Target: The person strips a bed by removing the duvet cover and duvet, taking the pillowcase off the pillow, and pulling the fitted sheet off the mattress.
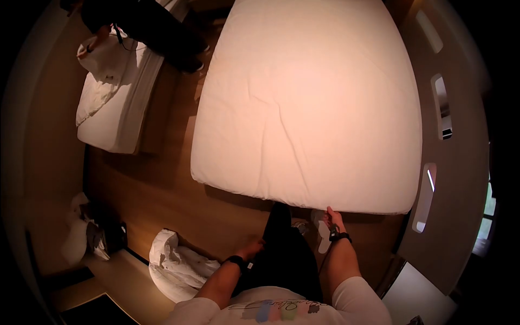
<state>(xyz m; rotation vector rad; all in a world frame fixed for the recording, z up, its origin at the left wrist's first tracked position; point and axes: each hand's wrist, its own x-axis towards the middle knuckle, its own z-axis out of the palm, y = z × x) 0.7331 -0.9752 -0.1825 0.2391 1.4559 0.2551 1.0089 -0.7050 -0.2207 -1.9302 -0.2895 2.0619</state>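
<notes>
— Main item, and where?
— Big white-covered mattress (346, 108), from mid-view up to 12 o'clock and across to 1. Near edge faces me. Creases in the cover on its 8 o'clock side, some running down toward that edge.

— Your right hand (334, 218)?
— At 4 o'clock, thumb up against the near edge of the mattress. Whether the fingers pinch the cover, cannot tell. Dark band on the wrist.

— Left hand (251, 249)?
— At 6 o'clock, low beside my black trousers (281, 252), well apart from the mattress. Dim there; cannot tell if the fingers are spread or curled, or around anything.

— Anyone else?
— Co-worker (149, 27) in dark clothes at 11 o'clock, one hand on white bedding (105, 67) over a narrower bed (116, 127), which lies between 9 and 10.

— Surroundings?
— Rumpled white bundle (176, 265) at 7 o'clock, near my left forearm. Pale panel (463, 103) with oblong openings at 3. Brown floor (168, 146) between the two beds.
</notes>
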